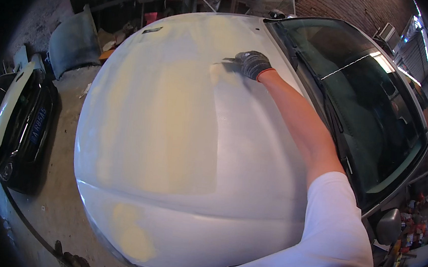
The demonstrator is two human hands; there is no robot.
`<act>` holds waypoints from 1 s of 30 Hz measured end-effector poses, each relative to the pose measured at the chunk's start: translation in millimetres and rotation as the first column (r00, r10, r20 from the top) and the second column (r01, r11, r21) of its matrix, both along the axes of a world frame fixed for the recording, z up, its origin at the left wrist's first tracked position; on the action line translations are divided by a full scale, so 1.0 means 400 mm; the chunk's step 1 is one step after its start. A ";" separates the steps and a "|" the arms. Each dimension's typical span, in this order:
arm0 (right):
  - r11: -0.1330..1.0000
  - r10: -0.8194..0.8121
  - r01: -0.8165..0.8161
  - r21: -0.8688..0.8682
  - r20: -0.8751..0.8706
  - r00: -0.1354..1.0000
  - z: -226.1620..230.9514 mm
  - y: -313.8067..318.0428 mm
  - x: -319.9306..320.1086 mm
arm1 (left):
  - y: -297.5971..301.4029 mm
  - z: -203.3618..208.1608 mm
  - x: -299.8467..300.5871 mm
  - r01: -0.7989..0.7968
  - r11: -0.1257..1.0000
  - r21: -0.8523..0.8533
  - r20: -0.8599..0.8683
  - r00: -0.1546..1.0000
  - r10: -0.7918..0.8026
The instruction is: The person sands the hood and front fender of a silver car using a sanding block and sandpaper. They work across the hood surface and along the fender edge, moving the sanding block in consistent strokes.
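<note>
A silver-white car hood (pixel 257 162) fills the middle, with broad pale yellow patches of filler (pixel 169 124) smeared over it. My right hand (pixel 254 65), in a dark grey knit glove with a red cuff, is closed on a flat, dark spreader (pixel 226 62). The spreader's edge is at the hood's surface, beside a small pale yellow smear. At the lower left edge of the view, what seems to be my left hand (pixel 74 261) shows in a dark glove. It is cut off by shadow, and its grip is unclear.
The windshield (pixel 350 89) and wipers rise at the right, with a side mirror (pixel 389 226) below. Another car's front end (pixel 29 122) stands at the left. A loose grey body panel (pixel 74 42) leans at the back left. Clutter (pixel 414 227) lies at the far right.
</note>
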State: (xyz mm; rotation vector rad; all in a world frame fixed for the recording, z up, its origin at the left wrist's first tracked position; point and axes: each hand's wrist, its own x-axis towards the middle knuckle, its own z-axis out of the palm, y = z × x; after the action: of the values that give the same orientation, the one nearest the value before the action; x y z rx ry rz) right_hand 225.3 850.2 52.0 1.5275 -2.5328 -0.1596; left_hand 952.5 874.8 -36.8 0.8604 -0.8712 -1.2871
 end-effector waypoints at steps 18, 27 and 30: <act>0.995 -0.099 0.100 0.012 -0.076 0.992 0.012 0.072 -0.084 | 0.033 0.027 -0.059 -0.030 0.998 0.049 0.016 0.999 0.029; 0.985 0.122 -0.093 -0.146 0.202 0.972 -0.084 0.263 -0.020 | 0.023 0.016 -0.104 0.110 0.983 0.148 -0.051 0.993 -0.104; 0.967 0.188 -0.167 -0.191 0.097 0.977 -0.078 0.351 0.071 | 0.017 0.017 -0.089 0.215 0.973 0.079 -0.031 0.977 -0.213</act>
State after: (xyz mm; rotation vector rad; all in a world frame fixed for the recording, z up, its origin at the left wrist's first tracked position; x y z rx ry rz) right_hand 253.6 990.4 20.6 1.7227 -2.3981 0.1840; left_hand 917.0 881.5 -29.9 0.8309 -0.9174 -1.5265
